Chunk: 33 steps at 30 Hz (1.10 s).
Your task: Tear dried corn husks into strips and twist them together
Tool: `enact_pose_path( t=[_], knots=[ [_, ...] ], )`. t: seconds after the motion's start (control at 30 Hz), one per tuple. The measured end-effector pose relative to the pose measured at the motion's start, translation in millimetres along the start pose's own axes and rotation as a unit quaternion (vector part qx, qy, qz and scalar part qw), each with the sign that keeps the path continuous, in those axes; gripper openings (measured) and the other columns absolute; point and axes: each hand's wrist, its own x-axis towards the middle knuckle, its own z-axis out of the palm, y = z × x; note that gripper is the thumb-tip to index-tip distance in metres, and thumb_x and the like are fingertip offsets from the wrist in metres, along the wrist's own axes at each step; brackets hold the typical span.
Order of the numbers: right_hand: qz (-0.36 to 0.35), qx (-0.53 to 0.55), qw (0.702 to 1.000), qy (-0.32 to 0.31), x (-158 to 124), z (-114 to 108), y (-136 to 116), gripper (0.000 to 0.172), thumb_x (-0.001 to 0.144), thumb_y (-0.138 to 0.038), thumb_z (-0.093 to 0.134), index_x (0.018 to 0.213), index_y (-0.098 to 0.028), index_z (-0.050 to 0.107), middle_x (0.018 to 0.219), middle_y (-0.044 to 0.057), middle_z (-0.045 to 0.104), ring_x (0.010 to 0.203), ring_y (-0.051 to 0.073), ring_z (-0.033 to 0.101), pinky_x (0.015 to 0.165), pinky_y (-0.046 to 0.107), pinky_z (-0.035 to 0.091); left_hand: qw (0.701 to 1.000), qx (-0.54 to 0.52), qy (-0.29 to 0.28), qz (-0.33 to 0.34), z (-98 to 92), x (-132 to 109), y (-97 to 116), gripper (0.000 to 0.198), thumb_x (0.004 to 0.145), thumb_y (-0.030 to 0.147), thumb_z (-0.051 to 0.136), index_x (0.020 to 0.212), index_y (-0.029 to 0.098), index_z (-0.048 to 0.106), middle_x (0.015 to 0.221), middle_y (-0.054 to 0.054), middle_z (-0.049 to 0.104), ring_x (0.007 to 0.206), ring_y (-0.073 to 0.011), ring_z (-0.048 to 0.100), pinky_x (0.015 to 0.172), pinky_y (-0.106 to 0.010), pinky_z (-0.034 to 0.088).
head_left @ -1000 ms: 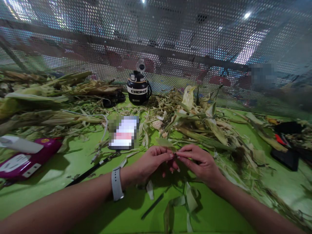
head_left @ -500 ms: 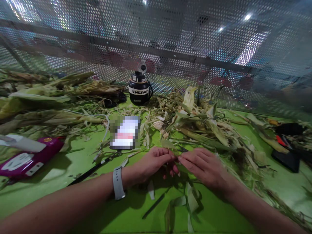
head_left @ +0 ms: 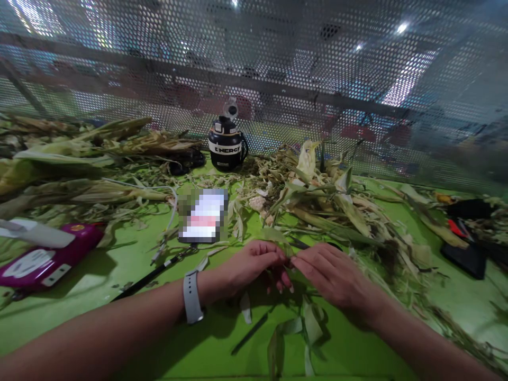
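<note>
Just below the middle of the view, my left hand [head_left: 260, 264] and my right hand [head_left: 329, 272] meet fingertip to fingertip over the green table [head_left: 190, 349]. Both are closed in a pinch on a narrow strip of corn husk [head_left: 288, 250], mostly hidden by the fingers. A pale watch band circles my left wrist. Beneath the hands lie curled husk pieces [head_left: 313, 323] and a thin dark strip [head_left: 250, 334]. Right behind them rises a heap of husks [head_left: 325, 206], with a pale, knobbly piece [head_left: 257, 203] at its left side.
A phone [head_left: 204, 214] with a blurred screen lies left of centre, a strap [head_left: 159, 276] below it. Farther back stands a black bottle [head_left: 225, 151], its lid up. At left are a purple power strip [head_left: 75, 254] and long husks [head_left: 79, 159]. A dark flat object [head_left: 464, 259] lies right.
Both hands stay almost in place, with only small shifts of the fingers. More of the greenish husk strip shows between the fingertips. Nothing else has visibly moved.
</note>
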Motion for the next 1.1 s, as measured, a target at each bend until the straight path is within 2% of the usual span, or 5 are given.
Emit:
enact_pose_path(
  t=[0.27,0.6,0.73,0.9,1.1],
  knots=[
    [0.029,-0.002,1.0,-0.001,4,-5,-4,0.026,0.093,-0.009,0.033,0.094,-0.011,0.059,0.081,0.01,0.064,0.075,0.019,0.057,0.072,0.033,0.051,0.999,-0.028,0.02,0.004,2.4,-1,0,0.016,0.077,0.031,0.06,0.074,0.016,0.063,0.067,-0.002,0.069,0.055,-0.0101,0.061,0.047,-0.018,0.043],
    [0.04,0.008,0.999,0.012,-2,7,-4,0.02,0.093,-0.01,0.038,0.096,-0.01,0.057,0.085,0.009,0.062,0.079,0.019,0.055,0.074,0.035,0.048,0.995,-0.059,0.07,0.041,3.7,2,-5,0.018,0.069,0.029,0.072,0.077,0.014,0.066,0.071,-0.002,0.067,0.061,-0.0117,0.062,0.049,-0.02,0.046],
    [0.083,0.006,0.996,0.007,-7,18,-6,0.014,0.091,-0.012,0.044,0.098,-0.012,0.055,0.088,0.01,0.06,0.079,0.02,0.053,0.072,0.034,0.046,0.991,-0.098,0.063,0.068,4.7,2,-8,0.018,0.07,0.027,0.072,0.078,0.012,0.068,0.071,-0.004,0.068,0.062,-0.0115,0.062,0.053,-0.02,0.047],
    [0.112,0.031,0.993,0.0,-12,26,-5,0.014,0.091,-0.011,0.042,0.097,-0.014,0.054,0.089,0.01,0.059,0.083,0.02,0.054,0.076,0.034,0.047,0.991,-0.107,0.054,0.063,3.7,2,-11,0.02,0.07,0.028,0.073,0.08,0.011,0.071,0.075,-0.007,0.071,0.068,-0.0128,0.063,0.067,-0.024,0.05],
    [0.137,0.061,0.989,0.015,-6,23,-5,0.011,0.092,-0.015,0.042,0.094,-0.016,0.053,0.085,0.008,0.06,0.077,0.019,0.056,0.07,0.032,0.049,0.994,-0.056,0.055,0.079,3.0,4,-13,0.021,0.071,0.03,0.072,0.078,0.011,0.072,0.074,-0.008,0.072,0.062,-0.0107,0.061,0.063,-0.022,0.048]
  ],
)
